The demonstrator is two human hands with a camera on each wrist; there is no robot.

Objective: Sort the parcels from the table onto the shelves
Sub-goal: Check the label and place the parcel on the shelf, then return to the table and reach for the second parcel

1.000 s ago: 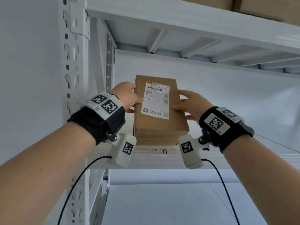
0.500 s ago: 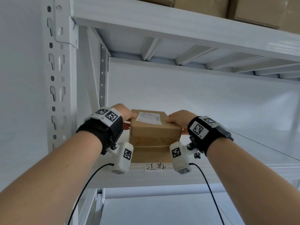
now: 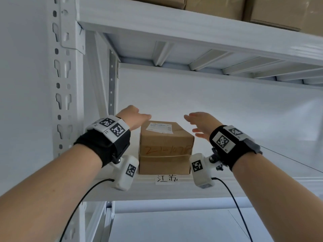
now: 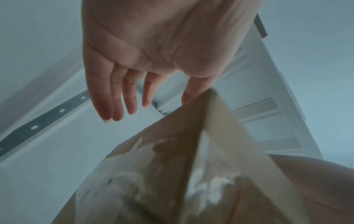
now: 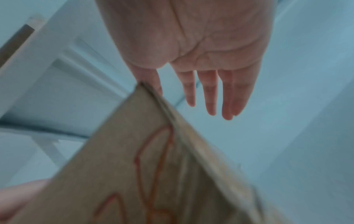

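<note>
At the bottom of the head view the two forearms rise from the lower corners, each with a black wrist band and a white camera unit. The left hand (image 3: 133, 117) stands just left of the parcel (image 3: 166, 147) with its fingers straight and spread, holding nothing; in the left wrist view only the thumb seems near the upper corner of the parcel (image 4: 172, 174), and I cannot tell whether it touches. The right hand (image 3: 201, 124) is just right of the box, also wide and empty, its fingers (image 5: 210, 94) straight. The parcel sits in the middle of the frame on the shelf (image 3: 244, 187), upright, its front face near the front edge, right above a paper tag (image 3: 167, 179) with handwritten characters. I judge the main risk to be here: the box appears close to the lip, so a wrist unit or a cable that drags along its side while the arms retreat could turn it or pull it off the shelf. A thumb that catches the top corner could tip it forward. Farther back there is a white wall, and at the top of the frame an upper shelf (image 3: 174, 21) carries more boxes (image 3: 279, 11); if a hand is lifted too high, it may knock this beam.
</note>
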